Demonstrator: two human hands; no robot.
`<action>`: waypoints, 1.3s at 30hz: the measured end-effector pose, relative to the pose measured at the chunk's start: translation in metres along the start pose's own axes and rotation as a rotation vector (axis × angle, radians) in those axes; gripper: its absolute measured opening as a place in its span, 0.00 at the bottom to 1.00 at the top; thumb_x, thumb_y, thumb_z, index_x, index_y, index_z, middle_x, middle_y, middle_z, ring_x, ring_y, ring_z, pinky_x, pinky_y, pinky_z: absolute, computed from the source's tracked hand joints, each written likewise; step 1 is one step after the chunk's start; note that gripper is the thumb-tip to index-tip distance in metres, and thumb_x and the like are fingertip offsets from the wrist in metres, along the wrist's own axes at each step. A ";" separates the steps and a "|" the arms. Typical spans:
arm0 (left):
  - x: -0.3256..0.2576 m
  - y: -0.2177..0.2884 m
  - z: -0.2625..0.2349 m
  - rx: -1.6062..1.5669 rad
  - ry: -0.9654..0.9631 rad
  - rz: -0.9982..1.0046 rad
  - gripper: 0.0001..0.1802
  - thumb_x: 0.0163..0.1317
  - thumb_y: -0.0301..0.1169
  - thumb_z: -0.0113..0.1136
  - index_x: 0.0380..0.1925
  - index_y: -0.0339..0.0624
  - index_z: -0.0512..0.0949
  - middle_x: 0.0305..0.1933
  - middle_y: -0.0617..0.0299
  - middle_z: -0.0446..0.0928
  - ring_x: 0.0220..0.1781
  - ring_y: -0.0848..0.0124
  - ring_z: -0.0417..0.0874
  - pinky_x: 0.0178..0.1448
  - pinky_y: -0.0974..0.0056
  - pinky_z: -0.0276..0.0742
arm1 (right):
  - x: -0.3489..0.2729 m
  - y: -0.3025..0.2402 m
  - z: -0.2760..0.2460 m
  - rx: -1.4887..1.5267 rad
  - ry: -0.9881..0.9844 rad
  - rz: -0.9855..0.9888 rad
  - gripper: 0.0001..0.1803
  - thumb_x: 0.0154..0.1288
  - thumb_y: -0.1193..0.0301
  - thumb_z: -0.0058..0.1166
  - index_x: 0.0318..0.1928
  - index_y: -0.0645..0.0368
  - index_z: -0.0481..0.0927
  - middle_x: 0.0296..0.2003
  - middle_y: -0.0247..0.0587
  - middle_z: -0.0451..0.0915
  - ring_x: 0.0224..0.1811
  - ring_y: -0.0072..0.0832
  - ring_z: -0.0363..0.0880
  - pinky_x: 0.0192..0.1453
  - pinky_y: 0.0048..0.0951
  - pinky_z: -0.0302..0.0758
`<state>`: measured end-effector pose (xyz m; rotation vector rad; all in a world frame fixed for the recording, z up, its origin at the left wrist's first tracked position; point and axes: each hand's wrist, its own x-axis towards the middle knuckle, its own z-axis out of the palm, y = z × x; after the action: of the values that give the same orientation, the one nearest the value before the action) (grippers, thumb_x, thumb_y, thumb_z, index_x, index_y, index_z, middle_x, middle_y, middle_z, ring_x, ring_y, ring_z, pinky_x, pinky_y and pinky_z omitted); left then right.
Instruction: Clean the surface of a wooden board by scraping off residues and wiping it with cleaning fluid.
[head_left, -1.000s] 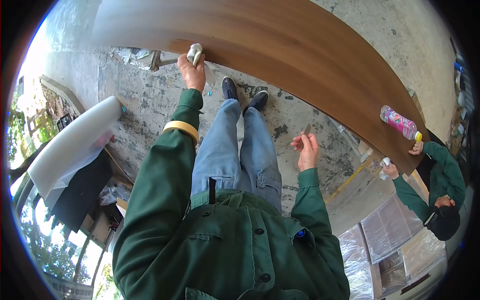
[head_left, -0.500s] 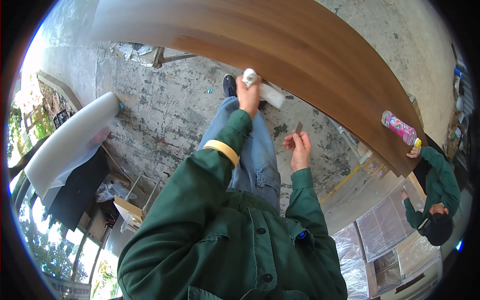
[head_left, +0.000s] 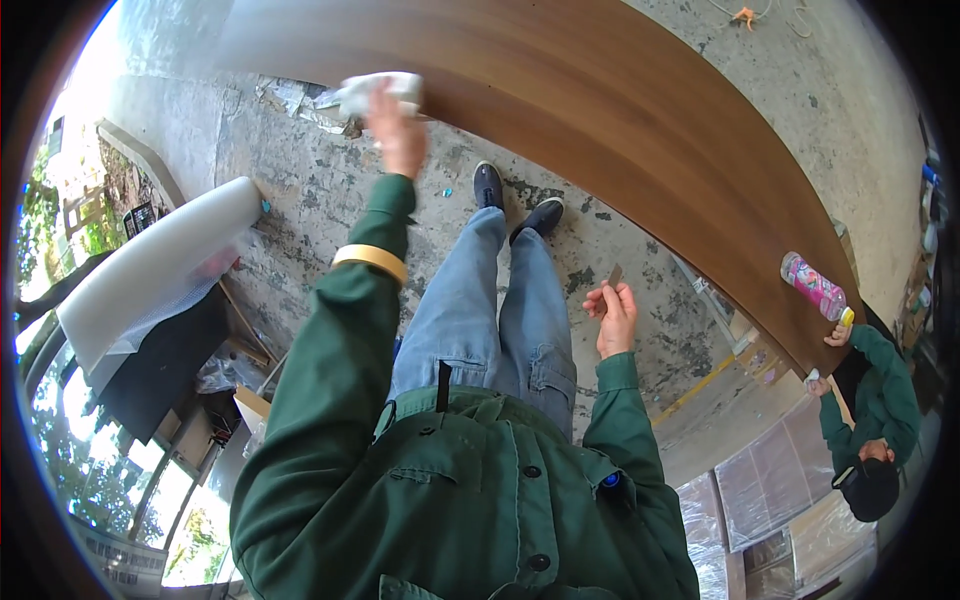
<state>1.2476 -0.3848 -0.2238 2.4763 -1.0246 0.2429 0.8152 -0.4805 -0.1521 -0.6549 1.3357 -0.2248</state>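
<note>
A long brown board [head_left: 620, 110] with a smooth surface spans the upper part of the view. At its near edge, toward the left, my left hand [head_left: 400, 140] presses a wadded white cloth [head_left: 403, 86] against it; motion blurs the fingers. My right hand [head_left: 617, 320] is closed in a pinch, below the board and apart from it. Between its fingertips sticks up a small thin brownish-grey strip [head_left: 615, 273], its exact kind unclear. A yellow ring, like a tape roll [head_left: 372, 258], sits around my left sleeve.
At the board's right end a co-worker [head_left: 880, 390] in green holds a pink-labelled bottle [head_left: 815, 287] with a yellow cap. A bubble wrap roll [head_left: 165, 265] lies at left. Crumpled wrapping [head_left: 300, 103] is on the floor beneath the board. Plastic-wrapped panels [head_left: 765, 485] stand lower right.
My left hand has swept leftward along the board's near edge with the white cloth. My right hand still pinches the strip. The co-worker's other hand now shows something white at the board's end.
</note>
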 end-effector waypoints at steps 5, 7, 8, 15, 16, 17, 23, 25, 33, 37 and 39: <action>-0.082 0.179 0.015 -0.204 -0.440 0.124 0.44 0.46 0.18 0.52 0.70 0.48 0.62 0.77 0.53 0.53 0.78 0.46 0.50 0.77 0.38 0.44 | -0.001 0.003 0.002 -0.004 0.001 -0.025 0.04 0.73 0.70 0.47 0.42 0.55 0.74 0.29 0.36 0.81 0.25 0.23 0.79 0.28 0.22 0.71; -0.103 0.224 0.006 -0.279 -0.611 0.307 0.43 0.50 0.22 0.52 0.72 0.50 0.59 0.78 0.58 0.51 0.79 0.56 0.49 0.79 0.43 0.44 | -0.005 0.002 -0.001 0.005 0.008 -0.046 0.04 0.72 0.69 0.47 0.42 0.55 0.74 0.28 0.36 0.81 0.25 0.23 0.79 0.28 0.22 0.71; -0.108 0.240 0.002 -0.253 -0.677 0.352 0.42 0.53 0.25 0.52 0.73 0.51 0.57 0.79 0.61 0.50 0.80 0.60 0.47 0.80 0.47 0.42 | -0.008 0.000 -0.001 -0.003 0.036 -0.040 0.04 0.72 0.70 0.48 0.41 0.55 0.74 0.29 0.36 0.81 0.25 0.23 0.79 0.29 0.22 0.71; -0.065 0.199 -0.011 -0.720 -0.689 0.330 0.36 0.47 0.15 0.50 0.61 0.45 0.70 0.67 0.50 0.69 0.73 0.56 0.64 0.74 0.50 0.57 | -0.025 -0.023 -0.020 -0.005 0.009 -0.018 0.04 0.69 0.72 0.47 0.42 0.57 0.71 0.31 0.42 0.82 0.28 0.28 0.81 0.31 0.27 0.75; -0.056 0.192 -0.014 -0.958 -0.665 0.049 0.28 0.56 0.15 0.50 0.59 0.42 0.72 0.55 0.46 0.77 0.63 0.56 0.74 0.67 0.54 0.66 | -0.028 -0.029 -0.024 -0.004 -0.043 0.007 0.05 0.69 0.72 0.48 0.42 0.59 0.70 0.33 0.43 0.82 0.29 0.28 0.82 0.31 0.28 0.77; -0.049 0.184 -0.021 -1.018 -0.742 -0.261 0.20 0.63 0.24 0.51 0.57 0.40 0.73 0.47 0.51 0.76 0.55 0.60 0.75 0.64 0.58 0.68 | -0.034 -0.034 -0.027 -0.021 -0.051 0.037 0.05 0.68 0.73 0.47 0.42 0.59 0.70 0.33 0.45 0.82 0.29 0.29 0.82 0.32 0.29 0.78; 0.015 0.175 -0.112 -1.417 -0.854 -0.677 0.20 0.71 0.36 0.54 0.58 0.40 0.73 0.51 0.63 0.76 0.55 0.70 0.75 0.64 0.65 0.66 | -0.075 -0.067 -0.046 -0.031 -0.167 0.075 0.04 0.57 0.79 0.45 0.34 0.60 0.70 0.36 0.52 0.81 0.25 0.32 0.81 0.28 0.32 0.79; 0.022 0.178 -0.138 -1.553 -0.962 -0.788 0.22 0.69 0.32 0.57 0.61 0.39 0.70 0.55 0.60 0.77 0.57 0.67 0.77 0.62 0.61 0.72 | -0.086 -0.081 -0.044 -0.017 -0.216 0.057 0.02 0.56 0.79 0.45 0.31 0.59 0.69 0.35 0.50 0.82 0.22 0.29 0.79 0.24 0.27 0.74; 0.024 0.234 -0.178 -1.711 -0.709 -0.795 0.20 0.60 0.25 0.66 0.52 0.40 0.75 0.47 0.61 0.80 0.51 0.69 0.81 0.57 0.62 0.77 | -0.111 -0.137 -0.018 -0.032 -0.363 -0.263 0.02 0.62 0.77 0.49 0.33 0.56 0.72 0.27 0.33 0.77 0.21 0.16 0.68 0.25 0.18 0.63; 0.025 0.246 -0.178 -1.581 -0.677 -0.713 0.17 0.62 0.27 0.65 0.51 0.38 0.77 0.45 0.62 0.81 0.46 0.72 0.82 0.50 0.64 0.79 | -0.113 -0.148 -0.020 -0.060 -0.354 -0.325 0.02 0.67 0.72 0.52 0.37 0.56 0.75 0.26 0.29 0.75 0.22 0.13 0.67 0.26 0.17 0.63; 0.029 0.259 -0.191 -1.515 -0.667 -0.647 0.17 0.65 0.29 0.63 0.53 0.38 0.77 0.45 0.62 0.81 0.45 0.73 0.82 0.48 0.65 0.80 | -0.115 -0.153 -0.020 -0.075 -0.322 -0.341 0.04 0.69 0.70 0.52 0.37 0.56 0.75 0.26 0.28 0.75 0.22 0.13 0.67 0.26 0.17 0.63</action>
<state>1.0865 -0.4754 0.0418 1.2447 -0.2357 -1.1681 0.8007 -0.5504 0.0264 -0.9404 0.9231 -0.3300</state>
